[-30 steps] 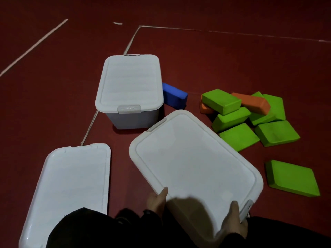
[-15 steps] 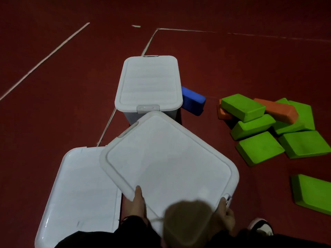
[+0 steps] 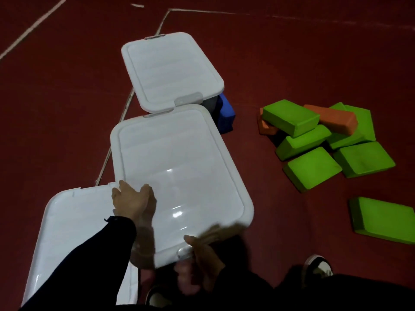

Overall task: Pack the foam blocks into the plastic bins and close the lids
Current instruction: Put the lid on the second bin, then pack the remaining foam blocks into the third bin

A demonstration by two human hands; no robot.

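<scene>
1. Three white lids show on the dark red floor [image 3: 67, 108]: a far closed bin [image 3: 171, 70], a middle lid [image 3: 179, 176] and a near-left lid [image 3: 78, 221].
2. The left hand [image 3: 132, 198] rests on the middle lid's left edge, fingers spread and relaxed.
3. The right hand [image 3: 202, 261] grips that lid's near edge by its latch, though motion blur softens it.
4. A blue block [image 3: 226, 115] touches the far bin; green blocks [image 3: 312, 167] and orange blocks [image 3: 332, 118] are piled well to the right.
5. No writing is readable.
</scene>
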